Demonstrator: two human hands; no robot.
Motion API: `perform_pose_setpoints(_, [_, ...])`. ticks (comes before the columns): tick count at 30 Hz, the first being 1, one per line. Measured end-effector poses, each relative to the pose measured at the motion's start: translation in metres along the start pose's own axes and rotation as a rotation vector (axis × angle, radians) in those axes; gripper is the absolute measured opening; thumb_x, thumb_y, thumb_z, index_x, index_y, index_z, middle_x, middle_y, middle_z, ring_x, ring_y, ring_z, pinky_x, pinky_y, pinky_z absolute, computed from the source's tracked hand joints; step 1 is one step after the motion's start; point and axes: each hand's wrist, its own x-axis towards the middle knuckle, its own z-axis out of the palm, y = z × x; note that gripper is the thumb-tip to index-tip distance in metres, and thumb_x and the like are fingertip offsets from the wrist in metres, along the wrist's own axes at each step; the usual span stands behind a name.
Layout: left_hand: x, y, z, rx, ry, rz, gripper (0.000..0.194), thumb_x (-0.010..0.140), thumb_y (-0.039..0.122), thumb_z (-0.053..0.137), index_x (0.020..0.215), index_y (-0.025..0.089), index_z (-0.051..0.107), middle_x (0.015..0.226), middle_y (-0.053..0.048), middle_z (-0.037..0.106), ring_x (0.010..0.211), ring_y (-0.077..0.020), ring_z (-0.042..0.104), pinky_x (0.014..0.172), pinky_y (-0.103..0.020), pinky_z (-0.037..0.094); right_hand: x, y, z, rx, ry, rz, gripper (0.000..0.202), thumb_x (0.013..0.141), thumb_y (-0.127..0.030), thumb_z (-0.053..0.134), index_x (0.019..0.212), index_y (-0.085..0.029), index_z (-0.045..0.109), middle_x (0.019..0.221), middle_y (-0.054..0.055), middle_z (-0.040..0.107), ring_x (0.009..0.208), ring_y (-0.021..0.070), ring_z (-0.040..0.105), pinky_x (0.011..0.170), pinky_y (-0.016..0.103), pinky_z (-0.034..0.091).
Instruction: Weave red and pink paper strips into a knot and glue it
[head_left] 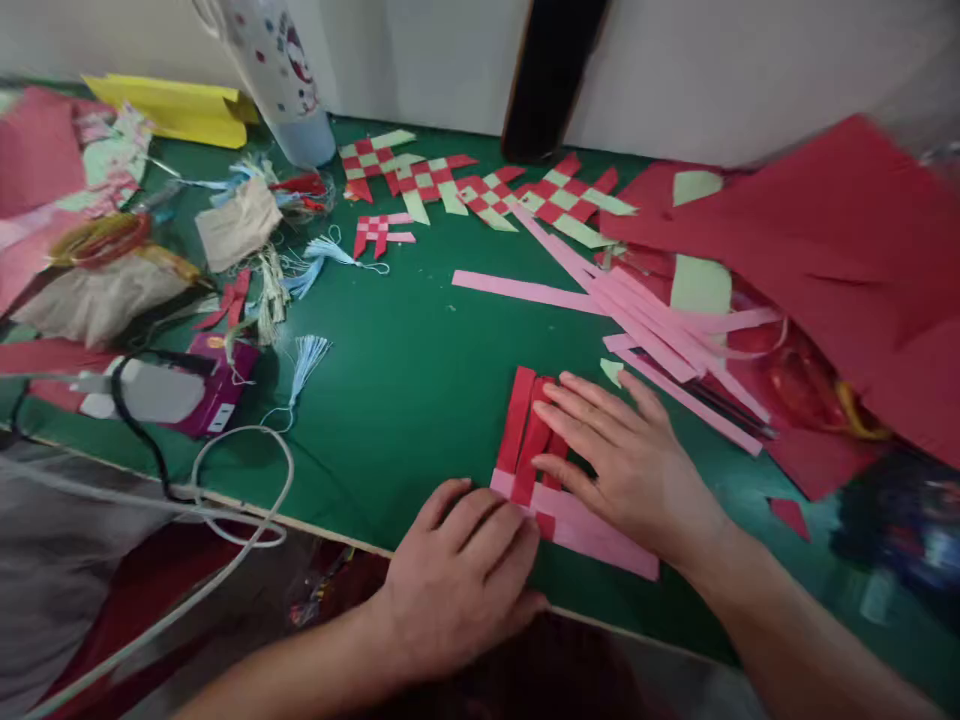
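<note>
Red paper strips cross pink paper strips in a partly woven piece at the table's front edge. My left hand rests at the lower left of the weave, its fingers bent and close together over the left end; whether it pinches the paper there is hidden. My right hand lies on the piece from the right, fingers spread, the tips on the red strips and the palm over part of the pink ones. A small pale green scrap lies just beyond the right hand.
Loose pink strips and red sheets lie at the right. Several woven paper fish, a bottle and a black phone-like object are at the back. Tassels, a purple box and cables are at the left.
</note>
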Motion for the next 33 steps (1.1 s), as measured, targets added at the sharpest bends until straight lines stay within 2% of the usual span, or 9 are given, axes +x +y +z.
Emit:
perform_pose_setpoints(5, [0.000,-0.001,0.000,0.002,0.025,0.007,0.036,0.091,0.043,0.057,0.114,0.016,0.065,0.110,-0.002,0.066,0.104,-0.0200,0.054,0.101,-0.040,0.038,0.003,-0.004,-0.004,0.166,0.047,-0.061,0.018,0.092,-0.017,0.059,0.107,-0.019,0.068,0.113,0.005,0.074,0.116,0.0259,0.062,0.112,0.055,0.030])
perform_pose_setpoints(10, [-0.003,0.000,0.002,-0.001,0.044,-0.016,0.035,0.090,0.043,0.057,0.111,0.017,0.066,0.109,-0.004,0.064,0.104,-0.0211,0.055,0.103,-0.040,0.039,-0.004,-0.013,-0.022,0.307,0.058,-0.200,0.022,0.089,-0.008,0.056,0.104,-0.020,0.068,0.105,0.003,0.075,0.107,0.0185,0.064,0.106,0.044,0.040])
perform_pose_setpoints(14, [-0.003,0.001,0.004,-0.010,0.086,-0.030,0.030,0.089,0.042,0.057,0.106,0.019,0.067,0.109,-0.005,0.062,0.103,-0.0209,0.056,0.103,-0.040,0.040,-0.017,-0.028,-0.030,0.339,0.035,-0.226,0.020,0.091,-0.009,0.054,0.101,-0.018,0.069,0.097,0.000,0.076,0.098,0.0142,0.065,0.107,0.040,0.039])
perform_pose_setpoints(20, [-0.003,0.000,0.005,-0.023,0.104,-0.033,0.020,0.087,0.034,0.061,0.100,0.020,0.068,0.110,-0.003,0.062,0.101,-0.0211,0.055,0.103,-0.040,0.042,-0.029,-0.042,-0.028,0.346,0.033,-0.228,0.014,0.092,-0.015,0.057,0.099,-0.019,0.068,0.093,-0.002,0.075,0.096,0.0138,0.064,0.109,0.041,0.036])
perform_pose_setpoints(22, [-0.005,0.000,0.005,-0.021,0.095,-0.022,0.021,0.087,0.035,0.061,0.100,0.022,0.069,0.117,-0.002,0.062,0.103,-0.0222,0.055,0.102,-0.042,0.042,-0.030,-0.041,-0.030,0.384,0.047,-0.209,0.012,0.090,-0.025,0.063,0.099,-0.019,0.068,0.091,-0.002,0.075,0.097,0.0146,0.064,0.110,0.041,0.036])
perform_pose_setpoints(24, [-0.005,0.000,0.004,-0.009,0.079,-0.006,0.022,0.088,0.038,0.061,0.101,0.022,0.069,0.123,0.000,0.061,0.105,-0.0232,0.054,0.101,-0.043,0.042,-0.028,-0.035,-0.034,0.422,0.044,-0.199,0.024,0.091,-0.038,0.061,0.103,-0.018,0.067,0.094,0.002,0.075,0.100,0.0176,0.065,0.108,0.043,0.038])
perform_pose_setpoints(26, [-0.006,0.000,0.004,0.009,0.065,0.005,0.024,0.089,0.041,0.060,0.099,0.022,0.070,0.123,0.000,0.062,0.104,-0.0237,0.054,0.101,-0.044,0.042,-0.023,-0.025,-0.036,0.397,0.038,-0.147,0.027,0.094,-0.036,0.056,0.109,-0.017,0.065,0.101,0.007,0.074,0.105,0.0207,0.064,0.104,0.043,0.043])
perform_pose_setpoints(29, [-0.005,0.000,0.004,0.024,0.054,0.007,0.025,0.089,0.042,0.060,0.096,0.021,0.070,0.120,-0.001,0.063,0.103,-0.0243,0.054,0.099,-0.044,0.043,-0.010,-0.008,-0.032,0.211,0.045,0.008,0.030,0.093,-0.027,0.057,0.119,-0.015,0.062,0.113,0.012,0.070,0.114,0.0260,0.060,0.100,0.042,0.047])
perform_pose_setpoints(33, [-0.004,0.000,0.005,0.023,0.065,0.000,0.023,0.088,0.037,0.061,0.100,0.020,0.070,0.120,-0.001,0.063,0.104,-0.0241,0.054,0.100,-0.043,0.043,0.007,0.004,-0.014,0.010,-0.041,0.128,0.044,0.096,-0.040,0.049,0.126,-0.009,0.060,0.129,0.018,0.062,0.124,0.0340,0.052,0.103,0.052,0.044])
